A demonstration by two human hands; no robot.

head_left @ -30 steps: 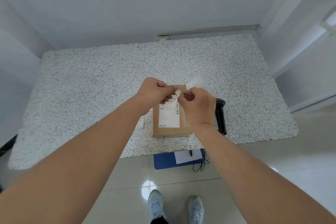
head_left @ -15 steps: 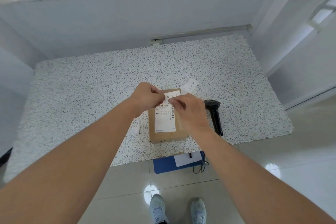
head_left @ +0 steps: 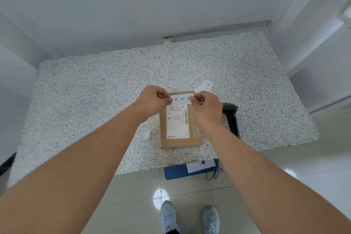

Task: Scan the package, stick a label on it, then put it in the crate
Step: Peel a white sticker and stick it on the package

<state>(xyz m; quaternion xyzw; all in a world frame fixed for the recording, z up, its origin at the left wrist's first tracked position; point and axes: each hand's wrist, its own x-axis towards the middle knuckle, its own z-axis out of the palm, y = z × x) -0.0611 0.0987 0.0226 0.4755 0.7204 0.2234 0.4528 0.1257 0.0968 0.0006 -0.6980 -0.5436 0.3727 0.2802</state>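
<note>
Package (head_left: pixel 181 125): brown cardboard box, lay flat on speckled table (head_left: pixel 95 91) near its front edge, printed shipping sheet facing up. White label (head_left: pixel 181 99) with black characters stretched across package's far end, above the shipping sheet. Left hand (head_left: pixel 152 100) pinched label's left end between thumb and fingers; right hand (head_left: pixel 206 107) pinched its right end likewise. Could not tell whether label touched the cardboard. Black scanner (head_left: pixel 231 118) lay just right of package. Strip of backing paper (head_left: pixel 206 85) beyond package's far right corner. Blue crate (head_left: pixel 174 173) on floor below package, partly hidden under table.
</note>
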